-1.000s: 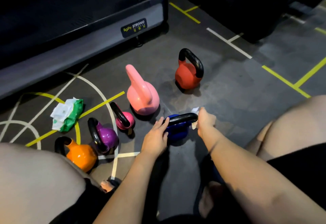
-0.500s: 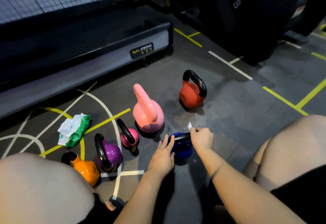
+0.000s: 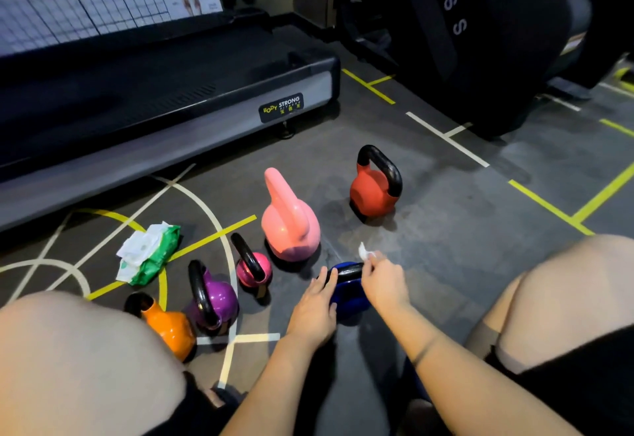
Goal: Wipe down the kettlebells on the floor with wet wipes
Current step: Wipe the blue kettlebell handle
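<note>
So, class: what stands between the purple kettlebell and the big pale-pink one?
The small magenta kettlebell, between the purple kettlebell and pale-pink kettlebell; head view shows it.

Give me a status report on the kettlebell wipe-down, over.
Left hand rests on blue kettlebell. Right hand pinches wet wipe over its handle. Pink kettlebell close ahead, not touching.

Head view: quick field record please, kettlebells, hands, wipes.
in hand: blue kettlebell, on the floor
left hand: rests on its left side
right hand: pinches wet wipe over its handle
other kettlebells: red, pale pink, magenta, purple, orange; none touched
wipe pack: green, left of the group
</note>
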A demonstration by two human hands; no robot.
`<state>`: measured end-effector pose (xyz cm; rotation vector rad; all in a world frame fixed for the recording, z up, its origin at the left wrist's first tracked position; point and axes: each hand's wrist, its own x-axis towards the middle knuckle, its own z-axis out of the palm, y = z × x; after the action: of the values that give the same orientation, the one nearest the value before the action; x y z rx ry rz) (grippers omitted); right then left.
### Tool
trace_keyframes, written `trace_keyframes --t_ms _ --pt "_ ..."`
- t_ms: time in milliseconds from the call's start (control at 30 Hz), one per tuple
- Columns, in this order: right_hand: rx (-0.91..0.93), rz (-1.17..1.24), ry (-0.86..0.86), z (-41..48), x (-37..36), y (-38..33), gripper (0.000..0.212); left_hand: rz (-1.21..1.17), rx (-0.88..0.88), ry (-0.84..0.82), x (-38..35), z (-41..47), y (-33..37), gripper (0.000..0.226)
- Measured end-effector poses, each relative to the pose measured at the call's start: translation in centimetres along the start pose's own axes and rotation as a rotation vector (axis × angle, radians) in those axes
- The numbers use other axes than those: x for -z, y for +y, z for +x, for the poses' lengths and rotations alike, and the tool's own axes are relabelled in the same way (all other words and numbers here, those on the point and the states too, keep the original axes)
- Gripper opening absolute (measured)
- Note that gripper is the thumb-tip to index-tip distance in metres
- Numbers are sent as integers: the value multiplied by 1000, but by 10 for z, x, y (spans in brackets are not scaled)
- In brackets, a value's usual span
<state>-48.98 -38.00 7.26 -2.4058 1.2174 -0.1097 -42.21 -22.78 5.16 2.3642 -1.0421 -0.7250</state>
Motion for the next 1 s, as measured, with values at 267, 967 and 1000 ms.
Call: trace_keyframes --t_ms 267,967,1000 --pt "-89 152 56 1 -6 15 32 -8 -34 12 -3 -5 -5 72" --pt "-72 296 53 4 0 29 32 -71 -23 3 -1 -8 -5 73" --pt "-35 267 48 3 1 26 31 -75 -22 5 -1 -8 -5 72"
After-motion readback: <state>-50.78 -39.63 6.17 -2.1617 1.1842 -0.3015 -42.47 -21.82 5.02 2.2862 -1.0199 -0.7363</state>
